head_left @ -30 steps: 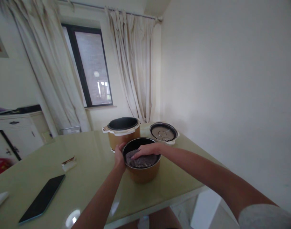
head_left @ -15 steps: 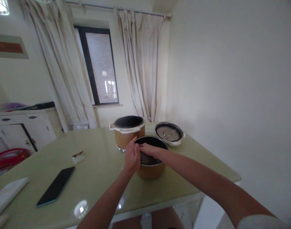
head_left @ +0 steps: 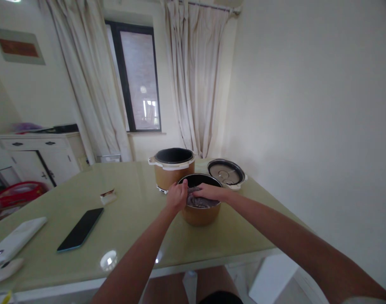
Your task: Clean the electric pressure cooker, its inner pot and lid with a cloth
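Note:
A cooker's inner pot [head_left: 201,216], gold outside and dark inside, stands upright on the table close in front of me. My left hand [head_left: 176,195] is closed on its left rim, thumb pointing up. Inside the pot, my right hand [head_left: 209,192] presses a grey cloth [head_left: 203,201] against the near wall; its fingertips are partly hidden in the folds. Just behind the pot sits the gold cooker body [head_left: 174,176], with a white rim and no lid on. The round lid [head_left: 227,172] lies underside up behind the pot, to the right.
On the left of the pale green table [head_left: 132,228] lie a dark phone [head_left: 80,230], a white device [head_left: 18,239], a white rounded object [head_left: 6,270] and a small packet [head_left: 108,196]. A wall [head_left: 306,105] rises along the right side. A white cabinet [head_left: 61,156] stands far left.
The right hand has drawn back a little toward the near right wall of the pot, and more of the grey cloth shows. My left hand stays at the rim. The view has tilted slightly down.

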Available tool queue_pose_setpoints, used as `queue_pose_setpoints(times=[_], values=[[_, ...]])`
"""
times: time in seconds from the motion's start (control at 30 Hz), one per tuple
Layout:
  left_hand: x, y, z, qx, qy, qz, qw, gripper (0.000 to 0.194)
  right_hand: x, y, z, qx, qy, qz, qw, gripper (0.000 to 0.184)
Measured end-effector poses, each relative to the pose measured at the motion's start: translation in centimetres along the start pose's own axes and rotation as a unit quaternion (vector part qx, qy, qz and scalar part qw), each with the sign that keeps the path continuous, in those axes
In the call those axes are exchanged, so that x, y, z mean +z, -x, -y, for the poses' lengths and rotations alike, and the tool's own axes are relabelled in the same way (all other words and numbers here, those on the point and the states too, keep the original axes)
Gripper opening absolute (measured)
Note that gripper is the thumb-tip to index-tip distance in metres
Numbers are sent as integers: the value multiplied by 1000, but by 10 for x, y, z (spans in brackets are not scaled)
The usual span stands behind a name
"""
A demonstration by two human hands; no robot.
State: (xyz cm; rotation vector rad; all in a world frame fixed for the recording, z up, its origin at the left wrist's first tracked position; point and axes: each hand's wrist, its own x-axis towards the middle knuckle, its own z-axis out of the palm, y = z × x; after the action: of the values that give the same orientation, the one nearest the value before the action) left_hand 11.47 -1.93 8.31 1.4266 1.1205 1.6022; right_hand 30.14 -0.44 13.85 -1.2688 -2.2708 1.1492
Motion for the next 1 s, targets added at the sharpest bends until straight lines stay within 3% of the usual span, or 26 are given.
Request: queue_pose_setpoints(times=[0.13, 0.27, 0.37, 0.5, 0.63, 0.83, 0.9, 1.0], values=[[-6, -5, 1, 31, -49, 36, 998, 21, -19, 9, 5, -8, 35, 46, 998, 32], [-4, -6, -1, -35, -65, 40, 996, 39, -54, 30, 13, -21, 117, 112, 987, 39], [-2, -6, 0, -63, -54, 30, 996, 37, -56, 41, 17, -62, 192, 99, 974, 36], [-8, -9, 4, -38, -47, 36, 998, 10, -12, 43, 21, -109, 250, -2, 962, 48], [-18, -17, 9, -10, -71, 74, 995, 23, 25, 41, 15, -107, 273, -113, 949, 65], [-16, -21, 12, 18, -94, 67, 993, 13, 5, 64, -14, -184, 224, -101, 952, 59], [-9, -17, 9, 35, -104, 81, 991, 12, 4, 71, -26, -189, 213, -161, 945, 56], [8, -4, 5, 73, -163, 131, 975, 17, 16, 71, -43, -193, 188, -317, 909, 49]])
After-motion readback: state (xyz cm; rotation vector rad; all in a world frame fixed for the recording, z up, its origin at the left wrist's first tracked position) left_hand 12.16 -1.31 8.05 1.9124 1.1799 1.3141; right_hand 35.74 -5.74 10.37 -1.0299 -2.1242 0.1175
